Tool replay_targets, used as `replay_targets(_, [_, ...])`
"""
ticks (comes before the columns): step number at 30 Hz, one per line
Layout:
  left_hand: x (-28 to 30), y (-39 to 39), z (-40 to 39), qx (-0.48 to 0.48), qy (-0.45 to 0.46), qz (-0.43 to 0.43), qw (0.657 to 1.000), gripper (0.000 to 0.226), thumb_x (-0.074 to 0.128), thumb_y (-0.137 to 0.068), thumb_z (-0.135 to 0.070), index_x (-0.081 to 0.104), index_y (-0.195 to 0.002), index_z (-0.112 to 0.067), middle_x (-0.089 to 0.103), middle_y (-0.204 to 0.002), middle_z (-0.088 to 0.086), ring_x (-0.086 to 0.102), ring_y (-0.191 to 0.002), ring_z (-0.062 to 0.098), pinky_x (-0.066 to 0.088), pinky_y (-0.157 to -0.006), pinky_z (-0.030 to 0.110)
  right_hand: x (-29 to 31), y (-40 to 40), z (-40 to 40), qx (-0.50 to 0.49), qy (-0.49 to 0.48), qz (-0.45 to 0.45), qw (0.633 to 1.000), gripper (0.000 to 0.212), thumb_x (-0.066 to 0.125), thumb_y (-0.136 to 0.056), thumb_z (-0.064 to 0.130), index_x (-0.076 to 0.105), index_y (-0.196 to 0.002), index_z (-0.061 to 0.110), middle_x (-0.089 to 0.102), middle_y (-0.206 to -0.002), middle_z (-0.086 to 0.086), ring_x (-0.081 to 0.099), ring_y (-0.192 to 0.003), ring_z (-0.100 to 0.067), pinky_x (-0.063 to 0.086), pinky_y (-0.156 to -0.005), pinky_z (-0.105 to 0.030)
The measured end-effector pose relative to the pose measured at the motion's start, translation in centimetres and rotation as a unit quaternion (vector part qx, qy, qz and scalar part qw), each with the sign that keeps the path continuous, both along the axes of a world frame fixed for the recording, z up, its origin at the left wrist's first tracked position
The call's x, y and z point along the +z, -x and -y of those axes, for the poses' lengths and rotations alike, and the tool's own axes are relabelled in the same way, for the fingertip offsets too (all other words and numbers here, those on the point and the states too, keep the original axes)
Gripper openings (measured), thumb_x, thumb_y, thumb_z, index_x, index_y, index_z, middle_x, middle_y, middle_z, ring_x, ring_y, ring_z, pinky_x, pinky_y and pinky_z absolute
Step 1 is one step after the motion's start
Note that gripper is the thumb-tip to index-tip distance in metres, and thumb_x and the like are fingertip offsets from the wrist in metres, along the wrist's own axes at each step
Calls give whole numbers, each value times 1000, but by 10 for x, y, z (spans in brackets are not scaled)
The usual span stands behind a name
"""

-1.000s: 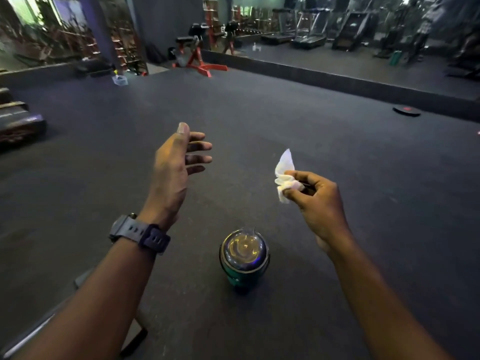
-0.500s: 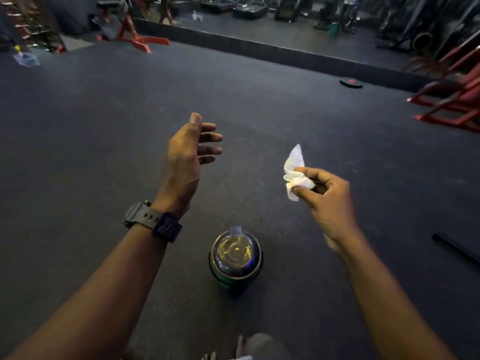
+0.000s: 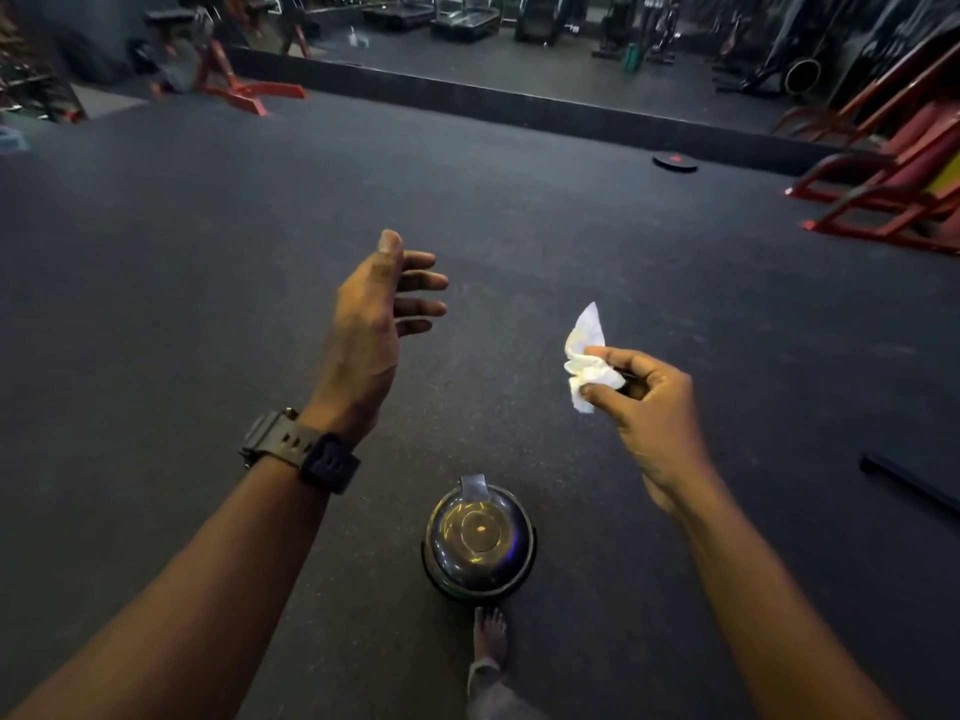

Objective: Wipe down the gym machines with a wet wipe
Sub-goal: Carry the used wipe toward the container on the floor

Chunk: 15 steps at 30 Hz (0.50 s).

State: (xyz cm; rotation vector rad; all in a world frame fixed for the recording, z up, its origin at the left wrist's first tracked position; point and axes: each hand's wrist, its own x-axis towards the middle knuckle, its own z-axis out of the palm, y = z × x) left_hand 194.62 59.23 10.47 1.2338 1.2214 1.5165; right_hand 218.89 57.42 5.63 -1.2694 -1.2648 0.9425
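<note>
Head view looks down on a wide dark rubber gym floor [image 3: 208, 262], which fills most of the frame. A low raised ledge [image 3: 519, 103] crosses it at twelve o'clock, with treadmills and other dim machines beyond. A red steel-framed machine [image 3: 883, 200] stands at two o'clock, and a red-legged bench [image 3: 228, 80] at eleven o'clock; both are well apart from the person. A flat black disc with a red centre [image 3: 674, 161] lies near the ledge at one o'clock, and a dark bar [image 3: 909, 485] lies on the floor at four o'clock. A round dark canister with a shiny domed lid [image 3: 479, 543] stands on the floor at six o'clock, just ahead of a bare foot [image 3: 489, 636].

The left hand [image 3: 371, 324] wears a black wristwatch [image 3: 298, 449]; its fingers are spread and relaxed, holding nothing. The right hand [image 3: 644, 402] pinches a crumpled white wet wipe [image 3: 587, 356] between thumb and fingertips, with one corner sticking up.

No machine is within reach, so the step seems to be carrying the wipe to one. It would probably go better to open the wipe out flat first, using the free left hand, for fuller contact. The floor ahead offers plenty of room; the ledge, disc, bar and canister are the trip points.
</note>
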Motion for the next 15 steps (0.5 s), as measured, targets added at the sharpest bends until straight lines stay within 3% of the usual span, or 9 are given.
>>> replay_targets(9, [-2, -1, -15, -23, 10, 5, 1000, 61, 34, -95, -62, 68, -111, -14, 75, -109, 9, 72, -94, 29, 55, -86, 46, -4, 6, -11, -2, 4, 9, 1000, 36, 73, -79, -5, 73, -105, 20, 75, -101, 6, 71, -95, -9, 55, -81, -23])
replay_targets(15, [-4, -5, -17, -28, 12, -2, 1000, 62, 32, -94, -62, 68, -111, -15, 74, -110, 9, 72, -95, 29, 55, -89, 49, -10, 7, -12, -2, 14, 17, 1000, 38, 73, -80, -4, 72, -103, 27, 74, -101, 10, 71, -95, -9, 57, -83, -26])
